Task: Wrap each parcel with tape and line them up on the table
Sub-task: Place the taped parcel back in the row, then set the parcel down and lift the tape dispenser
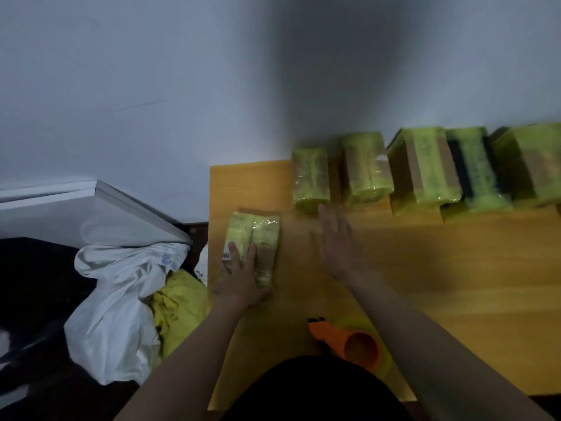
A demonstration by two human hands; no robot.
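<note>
A small parcel (258, 235) wrapped in yellow-green tape, with a barcode label on its left side, lies near the left edge of the wooden table (425, 284). My left hand (241, 276) rests on its near end, fingers laid over the top. My right hand (338, 243) hovers blurred over the bare wood with straight fingers, just in front of the leftmost parcel (310, 180) of a row. Several taped parcels (425, 168) stand side by side along the wall. An orange tape dispenser (349, 341) with a yellow-green roll lies at the table's near edge.
The wall (212, 71) runs right behind the parcel row. Left of the table, a white plastic bag (115, 302) with yellow material (179, 305) sits on the dark floor, below a white board (91, 208).
</note>
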